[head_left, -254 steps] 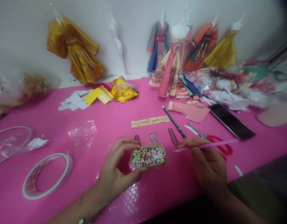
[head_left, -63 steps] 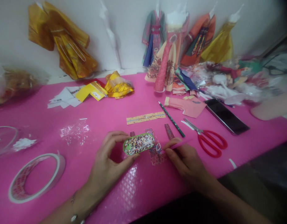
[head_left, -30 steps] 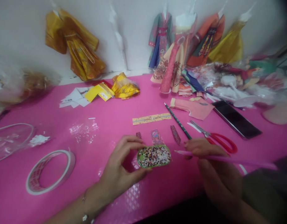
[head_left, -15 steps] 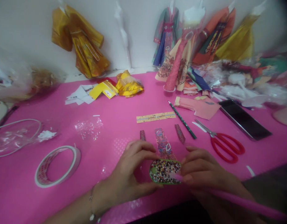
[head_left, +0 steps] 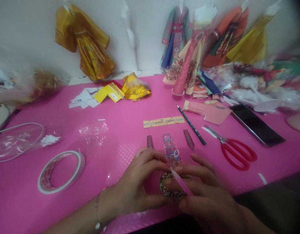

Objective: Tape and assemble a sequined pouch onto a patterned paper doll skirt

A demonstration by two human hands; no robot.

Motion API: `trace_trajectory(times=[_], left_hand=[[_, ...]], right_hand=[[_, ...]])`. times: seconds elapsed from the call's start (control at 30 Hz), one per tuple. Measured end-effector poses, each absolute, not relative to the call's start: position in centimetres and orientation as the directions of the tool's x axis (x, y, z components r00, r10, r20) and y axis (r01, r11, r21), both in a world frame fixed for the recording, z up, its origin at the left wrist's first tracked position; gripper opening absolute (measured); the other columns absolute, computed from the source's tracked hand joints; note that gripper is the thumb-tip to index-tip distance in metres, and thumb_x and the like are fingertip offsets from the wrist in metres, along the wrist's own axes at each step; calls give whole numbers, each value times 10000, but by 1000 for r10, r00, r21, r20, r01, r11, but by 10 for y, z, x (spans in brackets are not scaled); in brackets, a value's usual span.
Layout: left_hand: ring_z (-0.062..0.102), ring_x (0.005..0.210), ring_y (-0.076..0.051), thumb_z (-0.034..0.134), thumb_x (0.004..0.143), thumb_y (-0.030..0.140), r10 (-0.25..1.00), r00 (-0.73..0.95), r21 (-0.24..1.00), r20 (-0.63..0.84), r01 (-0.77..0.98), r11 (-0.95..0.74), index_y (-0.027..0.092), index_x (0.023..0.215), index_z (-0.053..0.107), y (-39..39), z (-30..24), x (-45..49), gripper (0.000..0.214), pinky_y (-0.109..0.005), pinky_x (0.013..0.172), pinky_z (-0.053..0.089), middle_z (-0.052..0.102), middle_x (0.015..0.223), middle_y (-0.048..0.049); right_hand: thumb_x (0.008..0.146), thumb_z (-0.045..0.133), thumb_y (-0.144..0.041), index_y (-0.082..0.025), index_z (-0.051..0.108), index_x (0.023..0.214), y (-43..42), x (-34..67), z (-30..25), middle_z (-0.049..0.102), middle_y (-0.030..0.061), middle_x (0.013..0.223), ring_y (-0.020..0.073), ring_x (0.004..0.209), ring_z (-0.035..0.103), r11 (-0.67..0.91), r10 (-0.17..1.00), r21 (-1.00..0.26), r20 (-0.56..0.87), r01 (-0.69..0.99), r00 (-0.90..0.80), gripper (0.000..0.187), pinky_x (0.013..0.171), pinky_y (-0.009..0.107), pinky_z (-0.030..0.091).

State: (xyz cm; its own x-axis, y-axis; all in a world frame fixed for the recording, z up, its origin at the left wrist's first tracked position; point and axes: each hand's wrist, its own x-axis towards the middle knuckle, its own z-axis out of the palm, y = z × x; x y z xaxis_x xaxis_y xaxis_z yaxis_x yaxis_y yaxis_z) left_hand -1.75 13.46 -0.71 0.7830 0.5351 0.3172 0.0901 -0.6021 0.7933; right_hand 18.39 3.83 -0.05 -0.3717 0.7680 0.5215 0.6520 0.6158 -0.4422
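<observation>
Pink table (head_left: 130, 120) front edge | left hand (head_left: 135, 190) pinched bead tray (head_left: 167, 191) | right hand (head_left: 206, 198) pinched pink stick (head_left: 180, 182) over it | bead-picking step, steady tip needed

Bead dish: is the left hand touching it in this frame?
Touching. The head view shows the left hand pinching the bead dish by its left rim between thumb and fingers, with no gap.

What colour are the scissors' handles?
Red. The scissors show best in the head view, lying on the pink table.

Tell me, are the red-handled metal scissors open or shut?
Shut: the red-handled metal scissors lie with both blades together as one point.
</observation>
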Motion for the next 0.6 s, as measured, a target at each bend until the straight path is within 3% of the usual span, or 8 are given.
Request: trace_trajectory(times=[0.13,0.27,0.4,0.6], left_hand=[[587,1037,-256,789,733,285,525,786,789,326,79,-609,272,1140,548,134,-12,-18,473,-454,937,490,583,1128,-67],[589,1022,-254,776,728,290,520,794,785,317,88,-613,261,1121,567,134,-15,-18,446,-440,919,492,599,1124,-67],[588,1026,-250,780,725,288,509,794,781,333,71,-620,258,1121,573,134,-14,-18,448,-428,921,487,603,1122,-63],[585,1012,-244,790,731,313,503,803,785,320,73,-616,268,1097,582,135,-14,-18,423,-430,935,480,594,1117,-58]], right_hand=[[952,443,-209,-274,573,926,41,182,5,790,-53,1009,164,1126,660,640,748,-406,523,652,-409,148,1222,309,165],[933,477,-232,-284,572,961,38,182,0,782,-28,1030,198,1177,635,629,759,-413,509,659,-405,112,1225,377,179],[933,486,-229,-295,580,931,35,183,-6,776,-53,1028,185,1159,634,622,768,-451,513,641,-384,115,1232,358,157],[921,560,-245,-326,605,1049,33,185,-5,749,-52,1115,212,1228,571,573,809,-439,439,692,-391,159,1232,448,167]])
